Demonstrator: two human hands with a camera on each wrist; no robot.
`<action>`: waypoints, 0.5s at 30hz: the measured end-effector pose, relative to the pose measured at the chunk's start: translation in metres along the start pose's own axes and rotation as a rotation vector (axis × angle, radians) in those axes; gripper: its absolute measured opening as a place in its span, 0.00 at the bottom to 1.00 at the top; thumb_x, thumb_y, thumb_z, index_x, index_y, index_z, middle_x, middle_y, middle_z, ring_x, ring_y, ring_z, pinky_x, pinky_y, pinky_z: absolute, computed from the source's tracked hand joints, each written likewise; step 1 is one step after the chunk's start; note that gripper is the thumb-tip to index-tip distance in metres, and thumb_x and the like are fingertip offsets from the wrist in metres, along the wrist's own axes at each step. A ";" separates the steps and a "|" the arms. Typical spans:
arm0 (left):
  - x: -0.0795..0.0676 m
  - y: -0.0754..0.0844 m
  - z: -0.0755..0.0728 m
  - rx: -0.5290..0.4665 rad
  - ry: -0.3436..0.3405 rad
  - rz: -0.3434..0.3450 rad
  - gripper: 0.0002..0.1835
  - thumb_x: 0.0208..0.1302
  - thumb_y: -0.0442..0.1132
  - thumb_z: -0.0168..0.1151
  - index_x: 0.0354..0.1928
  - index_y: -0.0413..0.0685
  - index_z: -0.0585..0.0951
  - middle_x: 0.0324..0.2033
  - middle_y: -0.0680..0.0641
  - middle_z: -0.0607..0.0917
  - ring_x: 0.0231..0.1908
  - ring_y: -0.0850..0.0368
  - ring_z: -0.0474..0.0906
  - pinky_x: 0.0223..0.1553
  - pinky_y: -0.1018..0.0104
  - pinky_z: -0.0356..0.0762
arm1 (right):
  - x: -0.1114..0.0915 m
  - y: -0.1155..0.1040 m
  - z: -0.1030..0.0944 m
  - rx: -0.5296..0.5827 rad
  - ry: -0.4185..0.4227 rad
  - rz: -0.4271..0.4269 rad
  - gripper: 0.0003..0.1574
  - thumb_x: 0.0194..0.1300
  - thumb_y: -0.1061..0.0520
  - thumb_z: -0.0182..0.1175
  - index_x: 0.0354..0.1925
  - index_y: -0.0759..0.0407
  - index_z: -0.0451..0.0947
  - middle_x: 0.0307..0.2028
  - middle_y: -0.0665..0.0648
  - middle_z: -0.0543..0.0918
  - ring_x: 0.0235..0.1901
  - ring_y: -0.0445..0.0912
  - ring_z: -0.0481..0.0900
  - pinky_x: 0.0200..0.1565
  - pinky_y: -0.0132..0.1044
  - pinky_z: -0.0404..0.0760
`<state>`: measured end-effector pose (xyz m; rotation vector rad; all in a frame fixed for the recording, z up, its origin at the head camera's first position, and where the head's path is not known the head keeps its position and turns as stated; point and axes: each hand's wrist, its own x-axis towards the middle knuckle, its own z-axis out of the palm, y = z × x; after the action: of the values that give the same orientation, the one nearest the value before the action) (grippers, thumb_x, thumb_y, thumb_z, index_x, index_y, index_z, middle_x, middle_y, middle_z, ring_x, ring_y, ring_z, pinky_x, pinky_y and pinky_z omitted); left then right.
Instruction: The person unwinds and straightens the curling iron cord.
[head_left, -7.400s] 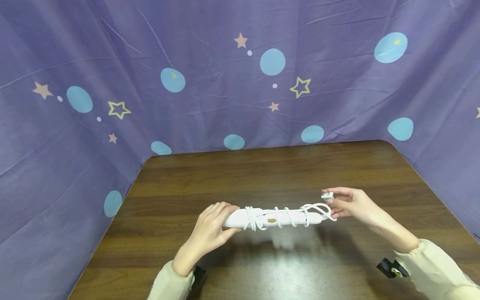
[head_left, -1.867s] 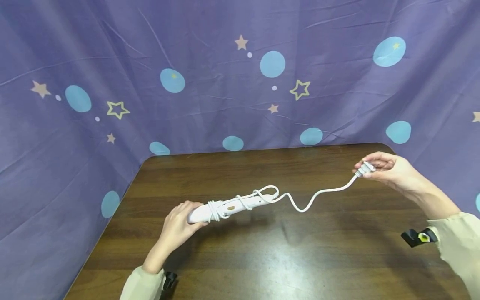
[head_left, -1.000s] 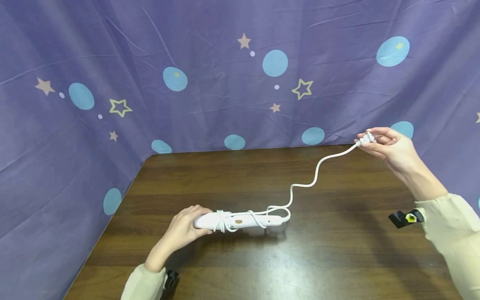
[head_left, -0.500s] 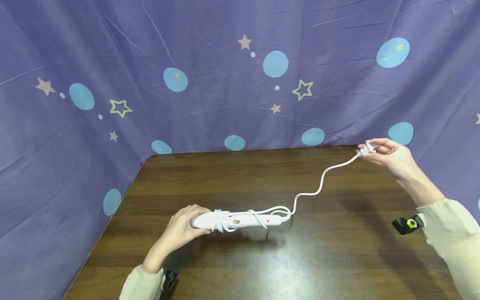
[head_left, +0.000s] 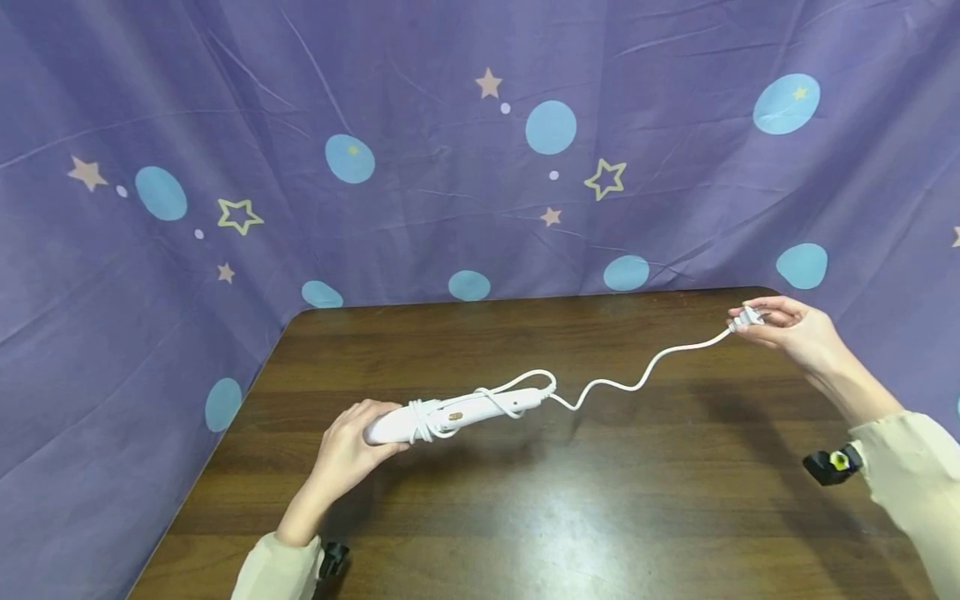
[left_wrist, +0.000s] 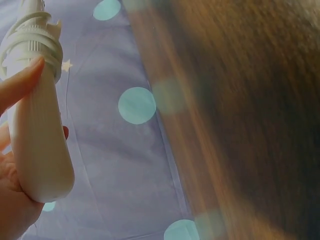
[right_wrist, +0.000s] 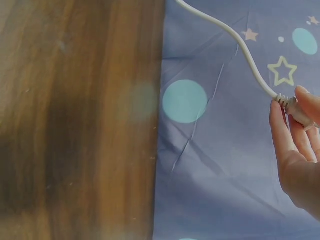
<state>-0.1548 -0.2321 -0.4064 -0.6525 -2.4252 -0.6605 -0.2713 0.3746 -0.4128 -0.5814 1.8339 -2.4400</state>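
My left hand (head_left: 347, 446) grips the rounded end of a white hair straightener (head_left: 495, 408), held over the table with its cord end tilted up and to the right. Several turns of white cord (head_left: 423, 421) wrap its body beside a small gold button, and a loose loop stands near the cord end. In the left wrist view, the thumb presses along the straightener's smooth casing (left_wrist: 42, 145). My right hand (head_left: 802, 329) pinches the white plug (head_left: 748, 317) between thumb and fingers at the far right. A wavy free length of cord (head_left: 637, 385) runs between plug and straightener.
A brown wood-grain table (head_left: 600, 517) lies below both hands. Behind it and along its sides hangs a purple curtain (head_left: 420, 192) printed with stars and blue dots. A black wrist mount (head_left: 832, 464) sits at the right sleeve.
Over the earlier frames, the right hand has drawn the plug away rightward, and cord turns have come off the straightener's cord end. Lately the plug hand has lowered and the straightener's cord end has risen.
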 end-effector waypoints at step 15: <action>0.000 -0.004 0.001 0.044 0.056 -0.044 0.27 0.24 0.40 0.77 0.36 0.49 0.80 0.30 0.53 0.81 0.31 0.57 0.75 0.30 0.62 0.68 | -0.032 -0.028 0.041 -0.531 0.145 0.143 0.15 0.53 0.67 0.60 0.40 0.53 0.75 0.33 0.43 0.83 0.35 0.33 0.79 0.34 0.24 0.74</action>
<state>-0.1573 -0.2345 -0.4090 -0.5572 -2.4013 -0.6330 -0.2228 0.3529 -0.3863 -0.2748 2.5020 -1.9435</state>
